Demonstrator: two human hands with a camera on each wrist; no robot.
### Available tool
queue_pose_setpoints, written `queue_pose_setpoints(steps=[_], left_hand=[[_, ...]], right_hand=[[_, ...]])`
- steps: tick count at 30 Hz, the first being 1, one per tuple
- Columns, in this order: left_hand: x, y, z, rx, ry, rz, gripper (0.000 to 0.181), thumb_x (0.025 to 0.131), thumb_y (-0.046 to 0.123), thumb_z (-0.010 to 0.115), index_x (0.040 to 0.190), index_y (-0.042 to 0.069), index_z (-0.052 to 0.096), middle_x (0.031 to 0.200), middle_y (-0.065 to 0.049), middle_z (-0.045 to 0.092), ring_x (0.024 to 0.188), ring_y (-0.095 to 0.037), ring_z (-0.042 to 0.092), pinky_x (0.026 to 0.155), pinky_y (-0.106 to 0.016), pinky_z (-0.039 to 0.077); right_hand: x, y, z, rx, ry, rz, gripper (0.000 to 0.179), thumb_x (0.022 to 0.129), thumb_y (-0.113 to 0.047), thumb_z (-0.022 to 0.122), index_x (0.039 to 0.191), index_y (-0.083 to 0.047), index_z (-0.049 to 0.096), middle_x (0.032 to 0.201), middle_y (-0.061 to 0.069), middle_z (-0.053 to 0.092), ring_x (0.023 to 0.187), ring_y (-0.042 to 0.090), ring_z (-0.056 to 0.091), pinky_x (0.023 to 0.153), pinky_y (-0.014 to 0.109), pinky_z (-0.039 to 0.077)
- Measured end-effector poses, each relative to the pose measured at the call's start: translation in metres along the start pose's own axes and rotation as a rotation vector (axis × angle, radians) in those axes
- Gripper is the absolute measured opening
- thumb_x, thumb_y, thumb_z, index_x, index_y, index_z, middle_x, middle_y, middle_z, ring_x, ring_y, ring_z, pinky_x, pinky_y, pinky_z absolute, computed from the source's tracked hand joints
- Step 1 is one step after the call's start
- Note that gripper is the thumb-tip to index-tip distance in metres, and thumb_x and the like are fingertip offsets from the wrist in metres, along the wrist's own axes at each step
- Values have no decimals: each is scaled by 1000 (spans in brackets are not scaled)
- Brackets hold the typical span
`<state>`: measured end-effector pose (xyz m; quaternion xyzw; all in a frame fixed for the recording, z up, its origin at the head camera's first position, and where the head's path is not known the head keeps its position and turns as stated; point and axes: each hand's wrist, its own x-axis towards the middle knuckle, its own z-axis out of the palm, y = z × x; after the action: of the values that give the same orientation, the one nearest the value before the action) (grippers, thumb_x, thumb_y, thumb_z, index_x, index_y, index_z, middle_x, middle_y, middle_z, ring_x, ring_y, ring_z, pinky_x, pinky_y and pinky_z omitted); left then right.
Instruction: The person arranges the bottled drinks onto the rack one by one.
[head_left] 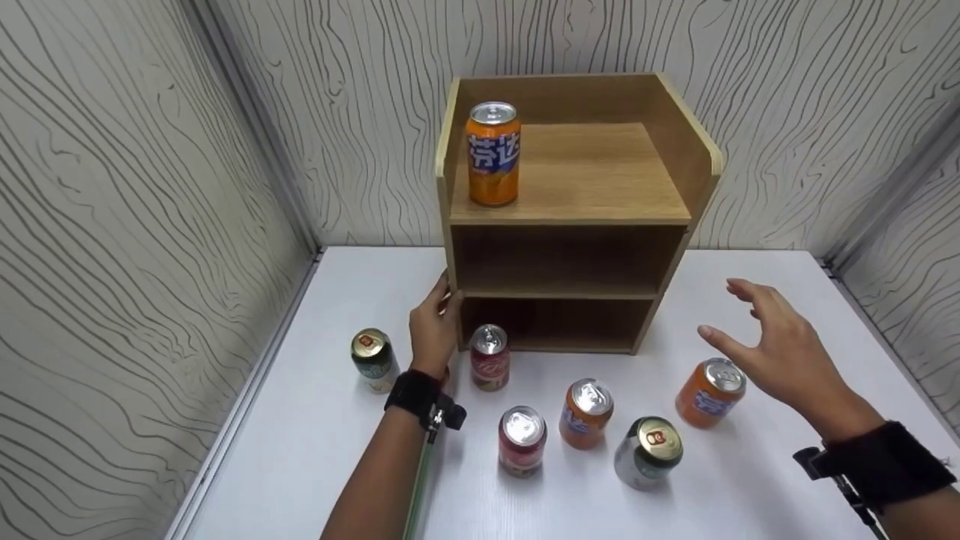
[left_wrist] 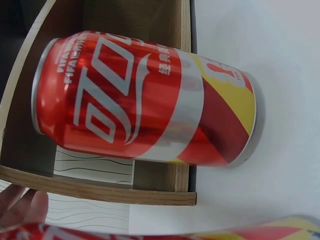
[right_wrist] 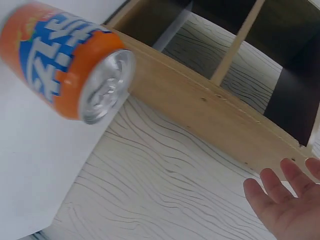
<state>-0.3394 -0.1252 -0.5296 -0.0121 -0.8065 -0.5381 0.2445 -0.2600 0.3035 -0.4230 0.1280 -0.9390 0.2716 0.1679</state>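
Lower red can (left_wrist: 210, 236) cropped by left wrist view's edge

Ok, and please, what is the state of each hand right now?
Left hand: open, touching the left side of the shelf unit.
Right hand: open, holding nothing.

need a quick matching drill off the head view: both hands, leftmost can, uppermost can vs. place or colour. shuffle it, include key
Things
1. left hand
2. right hand
3. leftmost can
4. uppermost can

Place or colour
A. orange with a silver top
B. holding nothing, out to the right of the shelf unit
C. dark green with a gold top
D. at the outer left side of the shelf unit

Pairs: 1-D, 2-B, 3-C, 4-A
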Motion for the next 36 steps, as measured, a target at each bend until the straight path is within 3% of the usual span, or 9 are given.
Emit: queue_pose_setpoints(steps=[12,21,36], left_hand=[[-1,1,0,-6,6,-26,50,105,24,65,151,7,56,142,-18,67,122,-37,72,105,-43,61],[-1,0,0,0,5,-5,51,104,20,65,151,3,55,140,-22,67,125,-36,71,103,-41,62],[-1,1,-1,0,4,-20,50,105,20,65,152,6,55,147,-18,63,126,-36,70,103,-42,61]], right_hand=[[-20,18,16,-24,-53,77,77,95,-33,79,151,5,44,147,35,52,128,56,53,97,75,48],[-37,33,27,-27,-112,125,77,99,-40,73,153,5,41,146,35,51,131,57,51,98,77,46],[-49,58,46,-40,-182,201,82,100,-46,71,153,7,39,146,37,49,134,59,48,102,77,44]])
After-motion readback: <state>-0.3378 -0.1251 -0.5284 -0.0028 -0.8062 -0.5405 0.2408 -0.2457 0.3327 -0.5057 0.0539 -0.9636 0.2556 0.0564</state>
